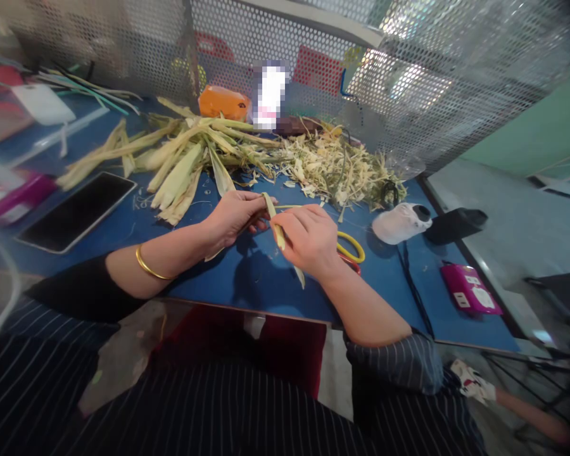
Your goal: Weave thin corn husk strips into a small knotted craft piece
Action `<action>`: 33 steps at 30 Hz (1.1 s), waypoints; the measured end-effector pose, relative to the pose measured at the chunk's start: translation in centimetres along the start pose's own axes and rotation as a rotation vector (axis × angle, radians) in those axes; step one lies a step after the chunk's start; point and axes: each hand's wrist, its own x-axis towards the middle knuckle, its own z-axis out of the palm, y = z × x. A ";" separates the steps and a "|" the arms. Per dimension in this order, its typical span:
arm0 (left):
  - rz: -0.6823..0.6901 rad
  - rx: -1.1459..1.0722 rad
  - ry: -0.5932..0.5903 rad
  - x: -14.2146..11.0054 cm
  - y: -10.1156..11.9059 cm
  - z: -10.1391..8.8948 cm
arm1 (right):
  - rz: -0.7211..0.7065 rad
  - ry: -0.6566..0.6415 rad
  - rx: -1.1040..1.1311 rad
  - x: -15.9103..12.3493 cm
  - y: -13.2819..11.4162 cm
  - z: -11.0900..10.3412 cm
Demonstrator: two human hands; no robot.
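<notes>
Between my two hands runs a strip of pale yellow-green corn husk (270, 206), held above the blue table. My left hand (235, 218) pinches it with thumb and fingertips. Curled fingers of my right hand (306, 237) grip the husk's other part, and a loose end hangs below that hand. Beyond my left hand lies a heap of long dried corn husks (183, 164). A pile of shredded husk scraps (332, 164) is spread past my right hand. Scissors with yellow and red handles (354, 248) are partly hidden behind my right wrist.
A black smartphone (76, 212) lies at left. An orange packet (223, 103) stands at the back near the perforated metal screen (313, 38). On the right are a white-wrapped spool (401, 223), a dark cylinder (456, 226) and a purple tissue pack (470, 289). Someone's gloved hand (472, 382) shows lower right.
</notes>
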 end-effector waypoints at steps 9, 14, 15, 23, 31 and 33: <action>-0.062 -0.123 -0.060 0.1 0.5 -0.5 | -0.108 -0.077 -0.139 0.5 0.1 -0.2; -0.152 -0.199 -0.130 -0.2 1.4 -1.0 | -0.070 -0.081 -0.147 0.4 0.3 -0.1; -0.154 -0.202 -0.131 -0.3 1.6 -1.0 | -0.077 -0.074 -0.160 0.4 0.3 -0.1; -0.061 -0.176 -0.071 -0.3 1.2 -0.6 | -0.211 -0.120 -0.116 0.5 0.4 -0.2; -0.004 -0.179 -0.050 -0.3 0.4 -0.1 | -0.073 -0.020 0.154 0.0 -0.5 0.7; 0.008 -0.201 -0.068 -0.4 -0.1 0.2 | -0.076 -0.087 -0.007 0.2 -0.8 1.5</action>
